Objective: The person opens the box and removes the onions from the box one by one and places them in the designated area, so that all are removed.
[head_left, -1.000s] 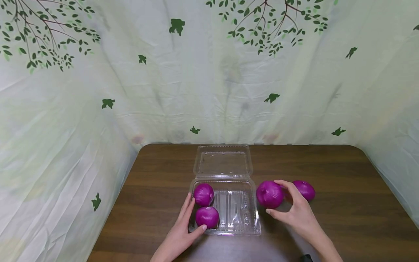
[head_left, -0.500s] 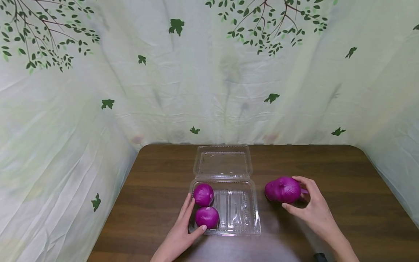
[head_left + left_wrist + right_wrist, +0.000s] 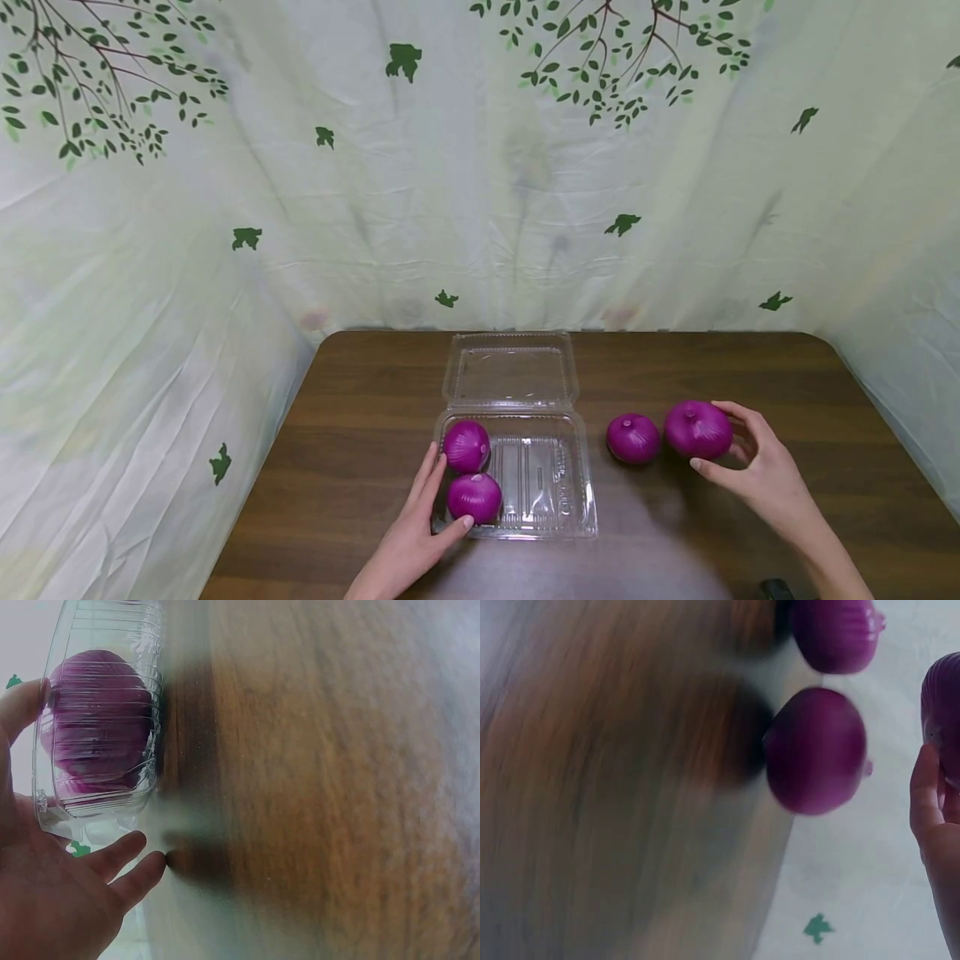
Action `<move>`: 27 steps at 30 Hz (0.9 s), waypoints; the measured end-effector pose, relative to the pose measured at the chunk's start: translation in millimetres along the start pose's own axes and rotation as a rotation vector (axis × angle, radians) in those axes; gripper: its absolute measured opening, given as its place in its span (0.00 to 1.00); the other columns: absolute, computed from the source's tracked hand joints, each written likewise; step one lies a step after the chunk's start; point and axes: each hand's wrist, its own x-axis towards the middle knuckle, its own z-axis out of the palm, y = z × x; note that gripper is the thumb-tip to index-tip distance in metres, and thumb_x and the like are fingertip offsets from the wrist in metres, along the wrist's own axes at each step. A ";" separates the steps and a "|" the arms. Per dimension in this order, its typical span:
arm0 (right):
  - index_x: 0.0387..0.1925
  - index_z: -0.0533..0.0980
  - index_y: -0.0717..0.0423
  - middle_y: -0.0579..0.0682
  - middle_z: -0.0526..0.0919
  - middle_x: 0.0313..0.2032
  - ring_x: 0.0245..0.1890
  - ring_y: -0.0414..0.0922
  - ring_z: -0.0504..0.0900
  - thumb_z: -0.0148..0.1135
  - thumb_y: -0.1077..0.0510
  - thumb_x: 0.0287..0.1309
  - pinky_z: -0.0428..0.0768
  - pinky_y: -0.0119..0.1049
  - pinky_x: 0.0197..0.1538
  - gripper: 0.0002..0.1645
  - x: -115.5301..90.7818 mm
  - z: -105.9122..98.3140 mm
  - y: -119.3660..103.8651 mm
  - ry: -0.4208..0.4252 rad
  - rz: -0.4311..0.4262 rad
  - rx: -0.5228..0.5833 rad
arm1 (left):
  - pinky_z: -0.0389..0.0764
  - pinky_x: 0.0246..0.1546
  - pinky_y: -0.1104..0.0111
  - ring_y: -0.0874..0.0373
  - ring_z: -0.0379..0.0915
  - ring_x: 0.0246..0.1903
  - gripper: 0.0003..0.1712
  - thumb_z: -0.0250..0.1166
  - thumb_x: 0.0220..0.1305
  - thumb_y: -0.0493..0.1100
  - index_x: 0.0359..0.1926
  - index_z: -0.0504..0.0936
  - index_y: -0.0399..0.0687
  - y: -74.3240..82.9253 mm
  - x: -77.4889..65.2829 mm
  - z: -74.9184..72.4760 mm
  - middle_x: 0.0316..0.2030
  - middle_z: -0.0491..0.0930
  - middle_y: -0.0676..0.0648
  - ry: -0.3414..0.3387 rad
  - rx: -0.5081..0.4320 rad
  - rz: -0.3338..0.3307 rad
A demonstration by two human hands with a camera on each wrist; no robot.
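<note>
Over the brown table [image 3: 375, 392], one onion in hand and others about

Left of the middle of the table sits a clear plastic box [image 3: 536, 467], its open lid [image 3: 512, 371] folded back so that it reaches nearly to the far edge. Along the box's left wall are a back onion [image 3: 467, 446] and a front onion [image 3: 474, 498], both purple; whether they touch is hard to tell.

At the box's front left corner is the left hand [image 3: 408, 533], fingers straight, thumb spread away from them and resting on the rim.

Toward the table's right edge, the right hand [image 3: 759, 468] pinches the held onion [image 3: 699, 429] between thumb and fingers, raised above the wood. A loose onion [image 3: 633, 439] stands on the table between it and the box, right in the straight way across. The right wrist view shows another onion [image 3: 816, 750] on the table beside the loose one. Low in the head view is a small dark thing [image 3: 776, 589], too cut off to name.

The table has dark wood grain, rounded far corners and a pale sheen before the box. Behind it and down both sides hangs a creased, pale sheet [image 3: 480, 192], printed with green leaves and, higher up, thin leafy branches.
</note>
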 end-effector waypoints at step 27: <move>0.73 0.52 0.67 0.70 0.69 0.60 0.41 0.22 0.66 0.72 0.48 0.56 0.72 0.19 0.34 0.56 2.4 -34.3 52.3 0.077 0.285 -0.050 | 0.63 0.60 0.37 0.43 0.46 0.73 0.54 0.67 0.60 0.63 0.78 0.48 0.57 1.8 -0.5 -0.6 0.78 0.34 0.58 -0.011 -0.007 -0.014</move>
